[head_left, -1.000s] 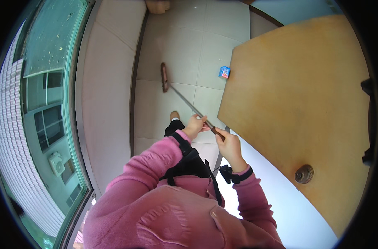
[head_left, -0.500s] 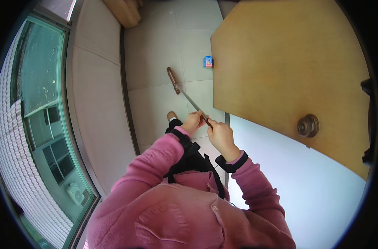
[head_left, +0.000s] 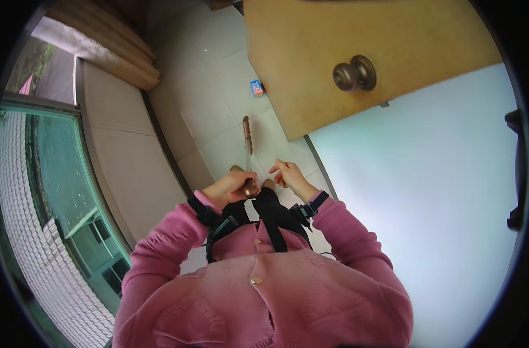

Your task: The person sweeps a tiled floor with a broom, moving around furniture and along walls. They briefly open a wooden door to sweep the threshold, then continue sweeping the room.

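Note:
My left hand is closed around the near end of a long slim stick, which has a thin silvery shaft and brown parts. A rounded, shiny bronze-coloured end shows beside my left fingers. Beyond them the shaft leads away to a brown, grip-like far part. Whether that far part touches the floor, I cannot tell. To the right, my right hand is apart from the stick, its fingers loosely spread and holding nothing. Both wrists wear black straps over pink sleeves.
A wooden door with a round bronze knob stands at the right. Near its edge a small blue-and-red box lies on the tiled floor. At the left are a low pale wall, a window and a curtain.
My right hand has let go of the stick and moved aside. My left hand keeps hold of it, lower and further left, with the stick now pointing nearly straight away. The view has turned.

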Demonstrator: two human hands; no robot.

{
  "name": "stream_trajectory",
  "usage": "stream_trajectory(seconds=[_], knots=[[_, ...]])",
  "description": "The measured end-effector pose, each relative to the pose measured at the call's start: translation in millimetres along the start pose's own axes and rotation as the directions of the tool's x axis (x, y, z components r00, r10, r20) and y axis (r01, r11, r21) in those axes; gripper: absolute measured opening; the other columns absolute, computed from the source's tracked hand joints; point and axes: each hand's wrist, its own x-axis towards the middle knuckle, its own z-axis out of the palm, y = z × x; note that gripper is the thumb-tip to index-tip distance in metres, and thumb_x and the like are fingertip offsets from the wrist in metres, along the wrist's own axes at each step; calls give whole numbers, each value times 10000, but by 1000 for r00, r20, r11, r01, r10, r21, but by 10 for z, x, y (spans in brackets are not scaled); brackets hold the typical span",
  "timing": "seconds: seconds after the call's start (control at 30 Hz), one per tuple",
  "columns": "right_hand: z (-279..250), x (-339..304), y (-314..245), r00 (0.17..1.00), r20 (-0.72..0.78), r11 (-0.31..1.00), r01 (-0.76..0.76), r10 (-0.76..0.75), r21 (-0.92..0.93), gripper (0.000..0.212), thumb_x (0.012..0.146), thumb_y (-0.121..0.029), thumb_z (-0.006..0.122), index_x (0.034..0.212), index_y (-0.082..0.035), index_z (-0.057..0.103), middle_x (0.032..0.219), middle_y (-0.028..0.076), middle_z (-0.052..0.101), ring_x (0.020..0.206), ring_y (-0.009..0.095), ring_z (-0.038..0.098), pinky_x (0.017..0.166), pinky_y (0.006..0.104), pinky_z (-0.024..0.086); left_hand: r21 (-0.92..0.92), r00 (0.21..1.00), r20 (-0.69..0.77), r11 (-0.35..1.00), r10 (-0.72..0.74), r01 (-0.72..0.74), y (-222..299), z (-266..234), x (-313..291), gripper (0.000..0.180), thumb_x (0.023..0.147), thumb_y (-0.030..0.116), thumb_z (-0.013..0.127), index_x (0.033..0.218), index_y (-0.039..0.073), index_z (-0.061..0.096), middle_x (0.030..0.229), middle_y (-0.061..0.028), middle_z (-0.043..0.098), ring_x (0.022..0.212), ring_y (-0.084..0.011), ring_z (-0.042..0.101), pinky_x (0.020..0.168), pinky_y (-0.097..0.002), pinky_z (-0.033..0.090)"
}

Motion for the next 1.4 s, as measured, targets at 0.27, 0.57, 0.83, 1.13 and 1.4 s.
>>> stream_trajectory(seconds=[0.27, 0.57, 0.83, 1.13, 1.4], knots=[[-114, 554, 692, 947, 301, 730, -281, 108, 623, 298, 895, -310, 481, 786, -33, 501, 665, 22, 467, 525, 86, 348, 454, 196, 288, 155, 935, 56, 929, -349, 337, 155, 221, 357, 194, 924, 132, 466, 881, -58, 462, 738, -91, 479, 562, -138, 471, 515, -232, 462], [195, 1189, 724, 944, 104, 917, 328, -312, -229, 85, 771, 18, 509, 737, -26, 445, 613, 40, 447, 521, 106, 431, 458, 234, 345, 474, 934, 15, 825, -358, 309, 888, -248, 808, 140, 819, 59, 536, 730, -49, 529, 534, -93, 499, 400, -159, 465, 427, -244, 419], [971, 2494, 113, 965, 248, 996, 87, -84, -1, 131, 752, -33, 541, 714, 8, 423, 555, 85, 446, 470, 173, 430, 457, 309, 350, 543, 946, -139, 776, -294, 321, 2153, -995, 818, 73, 816, 80, 531, 782, 15, 528, 572, -62, 485, 443, -142, 459, 445, -264, 440], [1642, 3104, -326, 903, 330, 655, -426, 273, 624, 231, 855, -168, 376, 647, -69, 360, 503, 50, 320, 370, 144, 254, 364, 283, 201, 675, 968, -108, 698, -225, 238, 2812, -1267, 416, 58, 848, 71, 497, 898, 51, 477, 673, -52, 507, 464, -144, 488, 431, -256, 436], [1366, 2722, -774, 942, 289, 620, -331, 170, 712, 218, 893, -124, 390, 710, -11, 423, 569, 62, 383, 441, 114, 329, 388, 231, 243, 665, 960, -91, 701, -265, 256, 2992, -828, 103, 95, 878, 77, 457, 961, 30, 460, 752, -78, 519, 494, -122, 463, 447, -242, 433]])
